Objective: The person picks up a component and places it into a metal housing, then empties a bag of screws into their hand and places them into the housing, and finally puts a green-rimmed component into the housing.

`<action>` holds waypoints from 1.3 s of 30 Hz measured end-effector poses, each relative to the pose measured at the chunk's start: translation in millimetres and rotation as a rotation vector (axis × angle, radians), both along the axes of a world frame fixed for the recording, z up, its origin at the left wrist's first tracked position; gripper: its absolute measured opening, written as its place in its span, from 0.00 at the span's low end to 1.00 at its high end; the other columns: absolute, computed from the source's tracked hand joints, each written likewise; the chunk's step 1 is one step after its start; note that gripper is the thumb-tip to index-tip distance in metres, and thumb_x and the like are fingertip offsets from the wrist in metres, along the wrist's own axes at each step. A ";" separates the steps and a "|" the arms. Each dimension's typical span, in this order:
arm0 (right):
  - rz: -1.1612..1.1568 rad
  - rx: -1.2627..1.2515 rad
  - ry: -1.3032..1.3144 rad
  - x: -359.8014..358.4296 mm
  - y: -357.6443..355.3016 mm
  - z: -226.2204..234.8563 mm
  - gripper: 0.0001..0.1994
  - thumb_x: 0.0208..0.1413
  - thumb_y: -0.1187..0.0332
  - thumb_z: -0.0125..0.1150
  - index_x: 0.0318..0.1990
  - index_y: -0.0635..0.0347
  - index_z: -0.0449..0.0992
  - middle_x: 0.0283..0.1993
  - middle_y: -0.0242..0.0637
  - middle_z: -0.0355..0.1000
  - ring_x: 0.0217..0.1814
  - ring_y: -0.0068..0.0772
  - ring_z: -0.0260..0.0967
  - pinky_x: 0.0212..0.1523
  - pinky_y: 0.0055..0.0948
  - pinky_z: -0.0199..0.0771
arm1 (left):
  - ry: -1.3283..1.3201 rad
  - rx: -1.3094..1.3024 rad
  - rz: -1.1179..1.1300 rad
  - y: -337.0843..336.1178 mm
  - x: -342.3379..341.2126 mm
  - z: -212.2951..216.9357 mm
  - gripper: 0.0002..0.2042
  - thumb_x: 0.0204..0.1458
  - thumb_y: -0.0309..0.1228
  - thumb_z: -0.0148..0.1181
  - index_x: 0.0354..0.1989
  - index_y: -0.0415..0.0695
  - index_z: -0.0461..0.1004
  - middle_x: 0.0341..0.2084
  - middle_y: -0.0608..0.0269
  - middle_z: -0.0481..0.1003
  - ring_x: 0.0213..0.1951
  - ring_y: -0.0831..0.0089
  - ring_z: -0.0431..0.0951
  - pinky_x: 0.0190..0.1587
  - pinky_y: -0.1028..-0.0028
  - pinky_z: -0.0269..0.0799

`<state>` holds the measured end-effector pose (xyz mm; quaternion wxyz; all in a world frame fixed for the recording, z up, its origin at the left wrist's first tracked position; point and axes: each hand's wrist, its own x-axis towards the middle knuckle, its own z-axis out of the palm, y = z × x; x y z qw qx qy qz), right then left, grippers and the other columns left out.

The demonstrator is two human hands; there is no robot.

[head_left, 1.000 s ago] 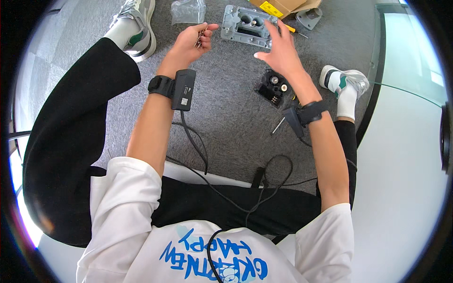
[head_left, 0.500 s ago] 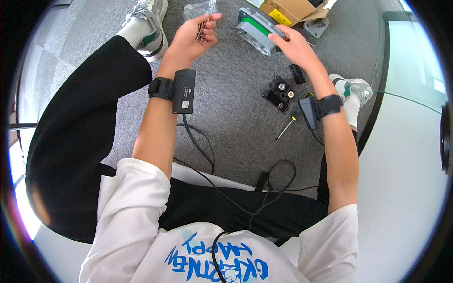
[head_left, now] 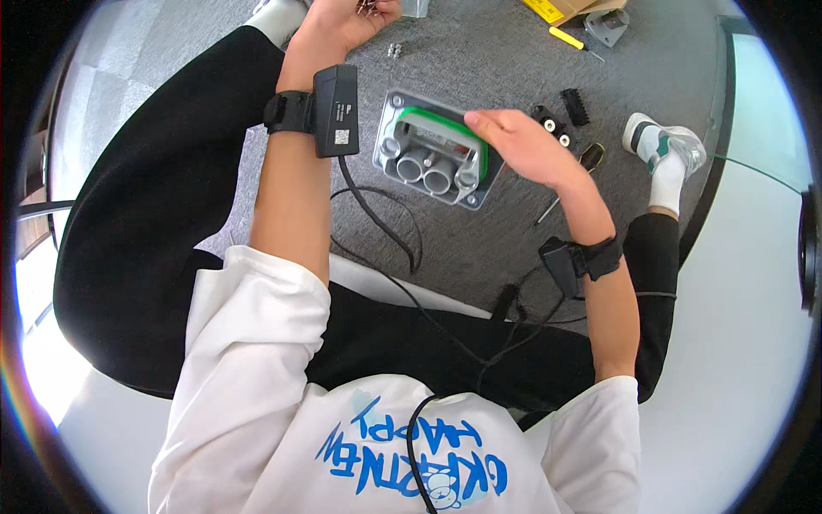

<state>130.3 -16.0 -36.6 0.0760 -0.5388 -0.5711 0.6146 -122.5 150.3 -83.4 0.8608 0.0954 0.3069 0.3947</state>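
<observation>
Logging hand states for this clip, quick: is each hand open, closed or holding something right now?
Left hand: fingers curled, holding small metal screws.
Right hand: closed on the edge of the grey housing.

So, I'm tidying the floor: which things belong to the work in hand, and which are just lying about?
In hand: grey casing (right hand), small metal pieces (left hand).
Lying about, it seems: yellow screwdriver, black comb-like part, cardboard box, grey bracket.
</observation>
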 end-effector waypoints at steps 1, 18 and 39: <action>0.010 -0.044 0.019 -2.7 -5.7 -6.1 0.26 0.72 0.50 0.46 0.46 0.67 0.80 0.26 0.35 0.75 0.24 0.26 0.71 0.27 0.30 0.74 | -0.004 0.005 0.002 -2.1 0.6 -3.9 0.13 0.72 0.36 0.43 0.44 0.40 0.71 0.20 0.75 0.64 0.18 0.86 0.59 0.22 0.83 0.58; 0.059 0.045 -0.222 12.0 -40.4 -39.3 0.21 0.68 0.56 0.53 0.56 0.66 0.77 0.51 0.52 0.79 0.52 0.51 0.77 0.55 0.38 0.73 | 0.006 -0.049 -0.018 -16.0 5.7 -14.6 0.12 0.71 0.36 0.45 0.43 0.40 0.71 0.20 0.75 0.64 0.19 0.86 0.60 0.23 0.84 0.58; -0.267 0.427 -0.826 80.6 -33.9 1.9 0.27 0.60 0.46 0.60 0.54 0.61 0.76 0.39 0.48 0.81 0.42 0.51 0.81 0.46 0.43 0.79 | -0.031 0.106 -0.158 -6.8 16.4 8.2 0.10 0.70 0.34 0.48 0.41 0.40 0.71 0.20 0.76 0.64 0.18 0.87 0.58 0.21 0.84 0.58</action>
